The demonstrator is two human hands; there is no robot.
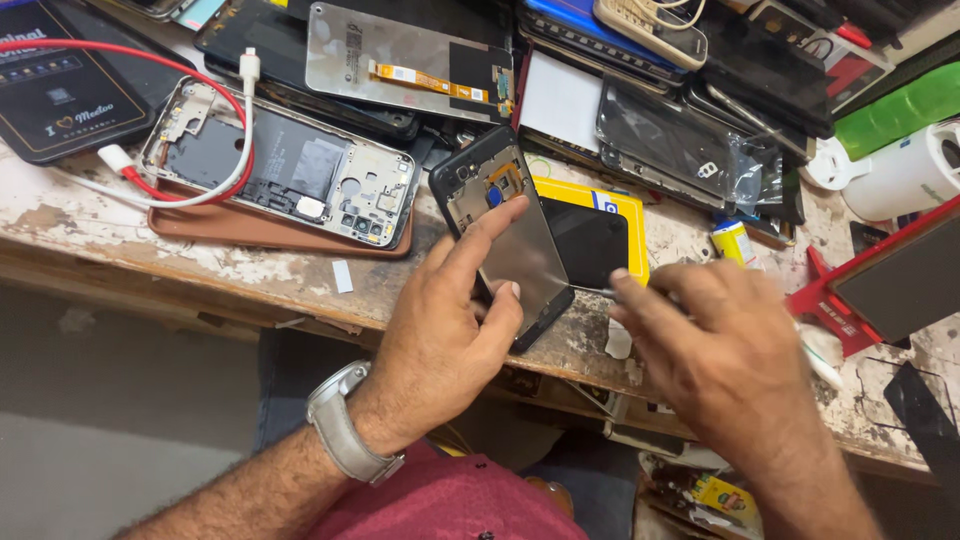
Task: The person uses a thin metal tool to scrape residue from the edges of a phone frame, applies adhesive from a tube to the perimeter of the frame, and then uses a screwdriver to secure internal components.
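At upper left of the frame a dark tablet [55, 85] lies under a red cable [150, 60]; right of it a stripped phone frame [285, 170] rests on a brown case [240, 228]. At centre the left hand [450, 320] holds its grip closed on an opened phone [505, 225], tilted on the worn counter [250, 270]. Behind it lies a yellow box [615, 205] with a black face. The right hand [720, 350] pinches a thin tool [595, 291] beside the phone. Stacked screens [420, 60] crowd the top; a small yellow-labelled bottle [735, 243] and red stand [870, 290] sit right.
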